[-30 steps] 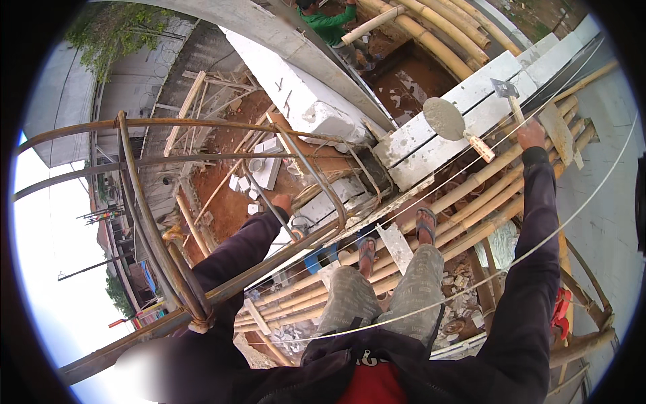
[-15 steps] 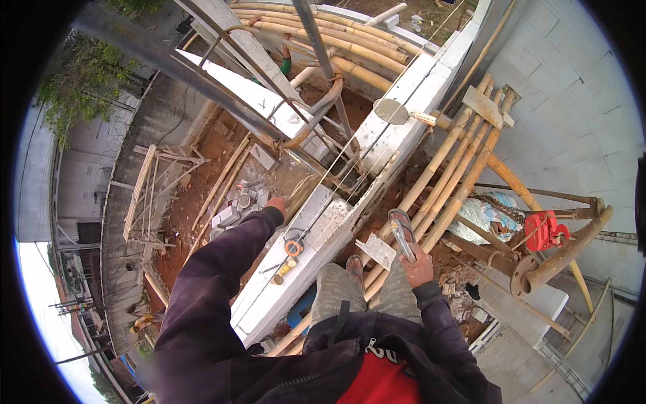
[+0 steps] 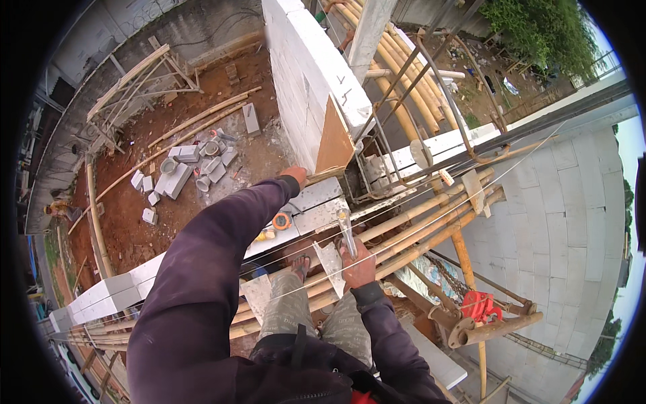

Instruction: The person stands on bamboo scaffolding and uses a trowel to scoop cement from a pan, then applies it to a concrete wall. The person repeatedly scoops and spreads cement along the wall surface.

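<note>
Rebar cage (image 3: pixel 410 128) and taut string (image 3: pixel 404 225) crowding block wall (image 3: pixel 303 67); open air leftward.

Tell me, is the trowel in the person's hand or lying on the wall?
In the hand. The right hand grips the trowel by its handle, blade hanging above the bamboo poles, apart from the white block wall.

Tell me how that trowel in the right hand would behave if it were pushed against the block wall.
The trowel, gripped by the right hand, has a flat, thin metal blade, so it would probably stay mostly stiff, flexing slightly at the tip. It looks light for its size, held easily in one hand. Its smooth blade would likely slide along the white block wall rather than catch.
</note>
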A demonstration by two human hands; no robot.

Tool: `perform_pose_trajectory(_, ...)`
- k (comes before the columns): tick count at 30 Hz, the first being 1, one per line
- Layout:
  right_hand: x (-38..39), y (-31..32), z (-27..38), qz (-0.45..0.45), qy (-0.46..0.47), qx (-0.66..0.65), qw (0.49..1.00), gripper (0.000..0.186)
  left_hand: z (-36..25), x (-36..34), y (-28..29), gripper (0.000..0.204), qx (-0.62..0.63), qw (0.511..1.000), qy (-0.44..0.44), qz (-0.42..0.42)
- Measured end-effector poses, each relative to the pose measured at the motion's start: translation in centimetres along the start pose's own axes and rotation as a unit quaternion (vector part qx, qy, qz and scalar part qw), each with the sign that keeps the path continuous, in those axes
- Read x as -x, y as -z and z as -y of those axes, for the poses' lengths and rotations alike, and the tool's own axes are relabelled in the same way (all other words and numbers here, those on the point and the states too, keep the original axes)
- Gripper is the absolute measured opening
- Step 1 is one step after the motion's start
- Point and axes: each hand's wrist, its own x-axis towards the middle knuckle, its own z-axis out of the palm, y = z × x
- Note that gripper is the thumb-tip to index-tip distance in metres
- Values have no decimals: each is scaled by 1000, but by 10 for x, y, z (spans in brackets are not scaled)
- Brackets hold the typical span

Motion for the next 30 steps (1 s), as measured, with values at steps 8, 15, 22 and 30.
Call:
perform_pose_trajectory(8, -187, -56, 16, 102, -148, -200, 963, 27, 42, -8, -16, 33, 101, 993, -52, 16)
perform_pose_trajectory(15, -241, -73, 0, 154, -225, -125, 954, 17, 31, 5, -9, 37, 88, 996, -6, 0)
perform_pose_trajectory(22, -253, -70, -15, 167, -200, -88, 961, 15, 3, -19, 87, 27, 52, 991, -46, 111)
perform_pose_trajectory(30, -248, -74, -10, 160, -189, -133, 960, 15, -53, -163, 202, 15, 248, 915, 34, -317)
